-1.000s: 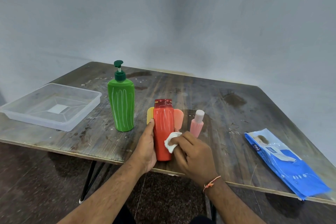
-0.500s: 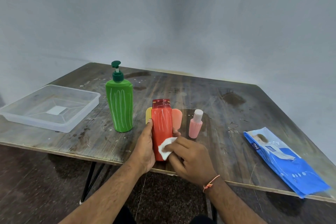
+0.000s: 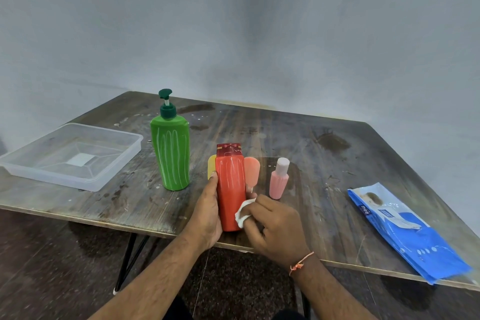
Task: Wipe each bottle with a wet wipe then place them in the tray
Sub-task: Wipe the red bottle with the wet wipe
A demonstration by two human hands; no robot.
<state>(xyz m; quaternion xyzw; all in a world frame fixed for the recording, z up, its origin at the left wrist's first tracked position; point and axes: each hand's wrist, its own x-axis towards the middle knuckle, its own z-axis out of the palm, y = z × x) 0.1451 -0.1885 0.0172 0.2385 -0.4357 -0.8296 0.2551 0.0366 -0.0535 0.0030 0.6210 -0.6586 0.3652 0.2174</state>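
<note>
Two hands: left hand (image 3: 206, 212) grips red bottle (image 3: 230, 189).

An upright red plastic bottle (image 3: 230, 189) (dark red cap) stands near the table's front edge, a crumpled white wet wipe (image 3: 242, 214) against its lower right side; a clear plastic tray (image 3: 118, 167) lies far left.

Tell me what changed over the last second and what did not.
The right hand slid the wet wipe down the red bottle, then a little back toward its right side. The left hand kept gripping the bottle. Green pump bottle, pink bottle, tray and wipes pack stayed put.
</note>
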